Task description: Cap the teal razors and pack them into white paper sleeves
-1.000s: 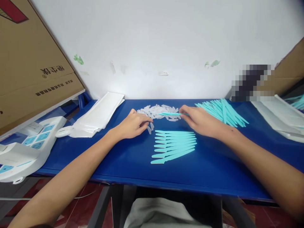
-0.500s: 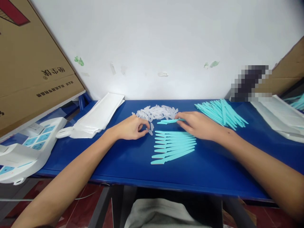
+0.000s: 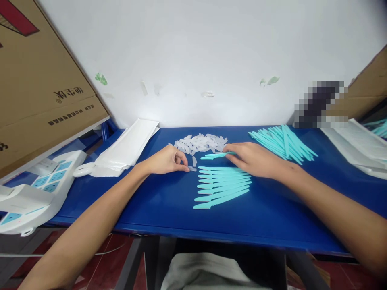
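My left hand (image 3: 171, 160) pinches a small translucent blade cover (image 3: 192, 169) between thumb and finger, its free end pointing right. Another loose cover (image 3: 194, 161) lies just behind it. In my right hand (image 3: 249, 158) is a turquoise eyebrow razor (image 3: 214, 156), gripped by the handle with its blade end towards the left hand. Below both hands, several turquoise razors (image 3: 225, 185) lie in a fanned row, blade ends to the left. A pile of translucent covers (image 3: 201, 143) sits behind the hands, near the wall.
A heap of turquoise razors (image 3: 282, 143) lies at the right rear of the blue table (image 3: 169, 209). White sleeves (image 3: 127, 149) and a white power strip (image 3: 57, 185) are at the left, below a large carton (image 3: 45, 72). More white packaging (image 3: 359, 145) is at the right.
My left hand has turned slightly, and the cover in its fingers now lies more level, pointing right. The right hand keeps the razor in nearly the same place.
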`<state>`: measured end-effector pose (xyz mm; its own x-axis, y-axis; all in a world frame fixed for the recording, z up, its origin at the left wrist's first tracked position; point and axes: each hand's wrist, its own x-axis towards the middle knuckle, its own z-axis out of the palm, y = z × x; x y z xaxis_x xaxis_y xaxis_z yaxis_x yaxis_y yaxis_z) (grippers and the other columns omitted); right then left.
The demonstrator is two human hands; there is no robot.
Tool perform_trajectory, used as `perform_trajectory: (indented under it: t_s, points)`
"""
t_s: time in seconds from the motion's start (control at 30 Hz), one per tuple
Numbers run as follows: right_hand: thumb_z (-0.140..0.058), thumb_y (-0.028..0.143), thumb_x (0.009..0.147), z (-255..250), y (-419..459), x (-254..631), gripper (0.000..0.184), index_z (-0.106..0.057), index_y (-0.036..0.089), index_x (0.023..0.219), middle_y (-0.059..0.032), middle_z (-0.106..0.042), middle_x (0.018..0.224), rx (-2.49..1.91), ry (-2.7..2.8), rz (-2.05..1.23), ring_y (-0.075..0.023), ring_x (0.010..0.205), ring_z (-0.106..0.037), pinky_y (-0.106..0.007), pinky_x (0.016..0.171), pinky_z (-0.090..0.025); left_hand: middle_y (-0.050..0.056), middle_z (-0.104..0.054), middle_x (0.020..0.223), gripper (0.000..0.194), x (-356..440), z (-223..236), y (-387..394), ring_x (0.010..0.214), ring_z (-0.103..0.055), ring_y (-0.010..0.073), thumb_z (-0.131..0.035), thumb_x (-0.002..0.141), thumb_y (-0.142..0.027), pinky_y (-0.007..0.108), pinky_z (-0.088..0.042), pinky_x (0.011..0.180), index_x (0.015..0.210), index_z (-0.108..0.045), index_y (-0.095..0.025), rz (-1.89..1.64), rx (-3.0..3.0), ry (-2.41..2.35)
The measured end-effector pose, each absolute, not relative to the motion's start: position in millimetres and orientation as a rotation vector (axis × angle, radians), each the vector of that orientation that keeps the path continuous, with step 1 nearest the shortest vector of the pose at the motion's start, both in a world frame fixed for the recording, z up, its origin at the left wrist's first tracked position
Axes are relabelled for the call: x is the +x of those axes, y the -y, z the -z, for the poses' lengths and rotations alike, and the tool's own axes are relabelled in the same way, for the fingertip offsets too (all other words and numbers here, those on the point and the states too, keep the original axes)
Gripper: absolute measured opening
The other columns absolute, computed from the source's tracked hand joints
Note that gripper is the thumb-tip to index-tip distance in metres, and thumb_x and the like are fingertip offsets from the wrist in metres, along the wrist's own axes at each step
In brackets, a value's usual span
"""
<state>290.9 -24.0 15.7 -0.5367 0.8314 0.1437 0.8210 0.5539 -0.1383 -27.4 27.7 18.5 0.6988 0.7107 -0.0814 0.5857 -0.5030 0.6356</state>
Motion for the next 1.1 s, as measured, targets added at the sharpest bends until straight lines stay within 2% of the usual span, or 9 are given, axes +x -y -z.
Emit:
perform_trajectory:
  t_s: [0.1, 0.17, 0.23, 0.27, 0.33, 0.43, 0.73, 0.97, 1.1]
  points:
    - [-0.039, 0.032, 0.107, -15.5, 24.2, 290.8, 0.033, -0.068, 0.018, 0.118, -0.0123, -0.077, 0.112, -1.372, 2.587, -0.085, -0.0276, 0.094, -0.072, -0.037, 0.071, -0.048, -0.002, -0.059, 0.060, 0.029, -27.8, -15.6, -28.6, 0.053, -0.050, 0.0115, -0.076, 0.089, -0.045, 0.026, -0.039, 0.057, 0.085, -0.077, -0.016, -0.322, 2.338, -0.945]
    - [-0.041, 0.031, 0.107, -15.5, 24.6, 290.5, 0.033, -0.068, 0.018, 0.117, -0.0128, -0.077, 0.111, -1.363, 2.577, -0.074, -0.0275, 0.092, -0.072, -0.037, 0.070, -0.048, 0.004, -0.069, 0.083, 0.025, -27.4, -14.2, -29.8, 0.070, -0.060, 0.0153, -0.075, 0.090, -0.042, 0.029, -0.045, 0.068, 0.086, -0.078, -0.018, -0.405, 2.486, -0.846]
    - [-0.041, 0.031, 0.107, -15.8, 25.0, 290.0, 0.032, -0.068, 0.018, 0.117, -0.0131, -0.078, 0.109, -1.364, 2.577, -0.059, -0.0272, 0.091, -0.073, -0.037, 0.069, -0.048, 0.010, -0.071, 0.117, 0.022, -26.7, -13.6, -30.7, 0.098, -0.067, 0.0222, -0.074, 0.091, -0.040, 0.035, -0.049, 0.086, 0.085, -0.079, -0.019, -0.452, 2.585, -0.772]
    - [-0.041, 0.031, 0.107, -16.0, 25.2, 289.8, 0.032, -0.068, 0.018, 0.117, -0.0130, -0.078, 0.109, -1.367, 2.579, -0.055, -0.0270, 0.091, -0.073, -0.036, 0.069, -0.048, 0.011, -0.069, 0.129, 0.022, -26.4, -13.5, -31.0, 0.111, -0.066, 0.0256, -0.074, 0.093, -0.039, 0.040, -0.048, 0.095, 0.084, -0.078, -0.019, -0.448, 2.605, -0.758]
    - [-0.040, 0.031, 0.107, -16.3, 25.5, 289.3, 0.033, -0.068, 0.018, 0.119, -0.0128, -0.078, 0.110, -1.379, 2.581, -0.058, -0.0271, 0.092, -0.073, -0.036, 0.069, -0.048, 0.009, -0.068, 0.139, 0.022, -25.7, -13.5, -30.9, 0.122, -0.063, 0.0284, -0.072, 0.095, -0.037, 0.048, -0.042, 0.106, 0.083, -0.075, -0.019, -0.416, 2.613, -0.766]
    - [-0.041, 0.030, 0.107, -16.5, 25.3, 289.0, 0.032, -0.068, 0.018, 0.120, -0.0130, -0.077, 0.112, -1.393, 2.582, -0.071, -0.0276, 0.093, -0.073, -0.036, 0.070, -0.048, 0.007, -0.076, 0.128, 0.020, -24.9, -13.1, -30.1, 0.117, -0.064, 0.0273, -0.072, 0.096, -0.036, 0.049, -0.042, 0.106, 0.085, -0.073, -0.020, -0.389, 2.610, -0.791]
    - [-0.043, 0.029, 0.106, -15.6, 25.5, 287.5, 0.029, -0.068, 0.019, 0.117, -0.0118, -0.077, 0.112, -1.399, 2.623, -0.133, -0.0268, 0.094, -0.072, -0.035, 0.071, -0.048, 0.006, -0.082, 0.097, 0.016, -28.7, -13.4, -33.3, 0.092, -0.075, 0.0214, -0.078, 0.090, -0.035, 0.035, -0.055, 0.087, 0.088, -0.079, -0.020, -0.508, 2.559, -0.773]
    - [-0.044, 0.028, 0.105, -17.6, 28.1, 284.5, 0.026, -0.067, 0.018, 0.113, -0.0104, -0.077, 0.105, -1.357, 2.645, -0.177, -0.0248, 0.087, -0.070, -0.034, 0.070, -0.046, 0.007, -0.082, 0.097, 0.024, -29.5, -9.1, -35.7, 0.087, -0.077, 0.0197, -0.078, 0.090, -0.033, 0.029, -0.058, 0.077, 0.109, -0.080, -0.018, -0.553, 2.479, -0.758]
    - [-0.043, 0.029, 0.105, -16.3, 27.0, 285.4, 0.028, -0.068, 0.019, 0.114, -0.0105, -0.077, 0.106, -1.358, 2.640, -0.158, -0.0255, 0.090, -0.071, -0.034, 0.070, -0.046, 0.006, -0.082, 0.097, 0.015, -27.1, -9.8, -34.8, 0.089, -0.076, 0.0193, -0.074, 0.094, -0.032, 0.030, -0.057, 0.083, 0.098, -0.083, -0.020, -0.531, 2.577, -0.706]
